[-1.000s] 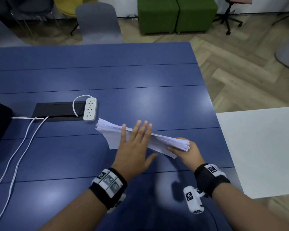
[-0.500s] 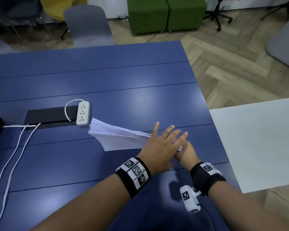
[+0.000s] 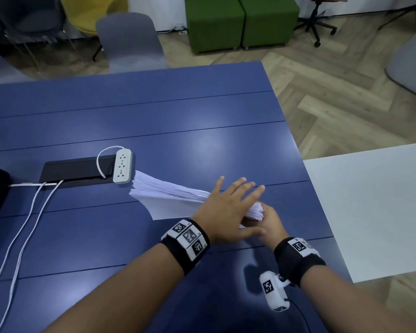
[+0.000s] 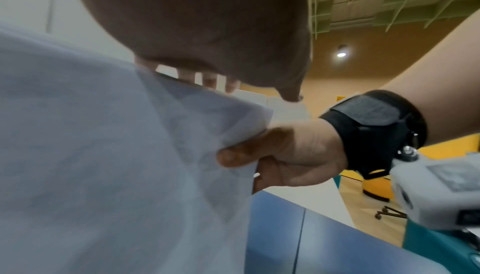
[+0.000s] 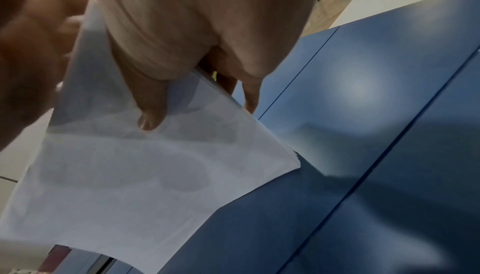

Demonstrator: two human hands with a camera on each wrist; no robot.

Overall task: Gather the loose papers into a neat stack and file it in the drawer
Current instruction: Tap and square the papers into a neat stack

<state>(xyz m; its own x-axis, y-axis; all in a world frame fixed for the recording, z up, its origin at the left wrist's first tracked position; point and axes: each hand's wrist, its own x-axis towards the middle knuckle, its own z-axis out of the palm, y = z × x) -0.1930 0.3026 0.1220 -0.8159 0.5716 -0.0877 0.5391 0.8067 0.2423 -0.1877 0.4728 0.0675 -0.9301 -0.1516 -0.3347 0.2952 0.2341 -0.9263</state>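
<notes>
A thick stack of white papers [image 3: 168, 195] hangs tilted over the blue table [image 3: 154, 121], its far corner near the power strip. My right hand [image 3: 268, 221] grips the stack's near right end. In the right wrist view its thumb [image 5: 150, 104] presses on the sheets [image 5: 142, 186], with the fingers on the other side. My left hand [image 3: 231, 205] lies flat across the top of the stack right beside the right hand, fingers straight and spread. The left wrist view shows the paper [image 4: 103, 155] pinched by the right hand [image 4: 285, 155].
A white power strip [image 3: 122, 168] lies by a black cable box [image 3: 75, 169], and white cables [image 3: 27, 224] trail off to the left. A white table [image 3: 375, 207] adjoins at the right. A grey chair [image 3: 130, 42] and green ottomans [image 3: 240, 20] stand beyond the far edge.
My left hand has slid along the top of the stack from its middle to the right end, next to the right hand. The right hand keeps its grip.
</notes>
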